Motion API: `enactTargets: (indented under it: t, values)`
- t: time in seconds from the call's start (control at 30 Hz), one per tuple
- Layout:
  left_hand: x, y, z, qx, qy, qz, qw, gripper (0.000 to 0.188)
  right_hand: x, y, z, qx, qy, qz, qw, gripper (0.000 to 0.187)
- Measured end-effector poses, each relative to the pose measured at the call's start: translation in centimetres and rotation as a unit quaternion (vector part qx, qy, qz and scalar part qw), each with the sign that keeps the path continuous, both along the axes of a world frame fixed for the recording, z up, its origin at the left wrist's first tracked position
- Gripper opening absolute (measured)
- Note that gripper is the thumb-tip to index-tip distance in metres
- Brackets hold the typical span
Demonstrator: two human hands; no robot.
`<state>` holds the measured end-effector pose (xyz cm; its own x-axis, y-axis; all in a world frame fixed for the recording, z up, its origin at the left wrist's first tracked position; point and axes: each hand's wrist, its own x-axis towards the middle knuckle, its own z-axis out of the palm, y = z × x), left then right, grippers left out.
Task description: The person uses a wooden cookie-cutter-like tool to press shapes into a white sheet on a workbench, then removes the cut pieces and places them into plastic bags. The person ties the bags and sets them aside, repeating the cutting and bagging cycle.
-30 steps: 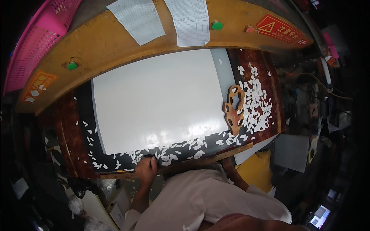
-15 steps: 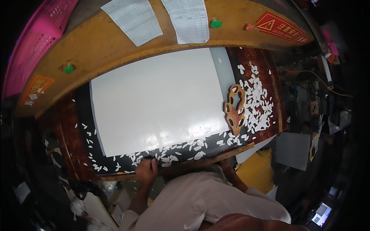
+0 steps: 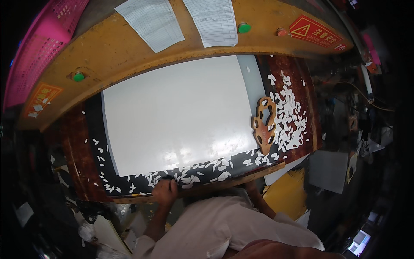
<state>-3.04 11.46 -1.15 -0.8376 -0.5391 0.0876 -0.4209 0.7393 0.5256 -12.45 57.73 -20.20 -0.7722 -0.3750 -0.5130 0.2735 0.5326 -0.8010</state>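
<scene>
My left hand [image 3: 165,192] is closed in a fist at the near edge of the table. Something dark shows at its far side, but I cannot make out what it holds. The right forearm [image 3: 261,202] reaches up to the table's near edge; the fingers of my right hand are hidden there. A large white sheet [image 3: 177,112] lies flat across the middle of the table, beyond my left hand. On its right edge rests a brown cutting die [image 3: 264,129] with several oval openings. Small white offcuts [image 3: 189,178] lie scattered between the sheet and my left hand.
A yellow machine beam [image 3: 103,56] spans the far side, with green buttons [image 3: 244,28], a red button [image 3: 282,32] and papers [image 3: 151,23]. More white scraps [image 3: 289,116] heap at the right. A pink basket [image 3: 41,56] stands at far left. A wooden strip [image 3: 241,178] borders the near edge.
The whole view has shifted very slightly. My left fist, the sheet and the cutting die keep their places.
</scene>
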Motion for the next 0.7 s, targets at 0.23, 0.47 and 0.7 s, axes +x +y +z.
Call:
enactTargets:
  t: [0.23, 0.47, 0.7]
  values:
    - [0.2, -0.1, -0.1, 0.009, 0.003, 0.001, 1.000, 0.023, 1.0, 0.9, 0.1, 0.005, -0.003, 0.000, 1.000, 0.022]
    - [0.2, -0.2, 0.0, 0.007, -0.017, -0.002, 1.000, 0.023, 0.4, 0.1, -0.1, 0.005, -0.001, 0.003, 1.000, 0.022]
    - [0.1, -0.1, 0.4, 0.018, -0.003, -0.007, 1.000, 0.022, -0.4, -1.1, -0.3, 0.007, -0.006, 0.016, 1.000, 0.022]
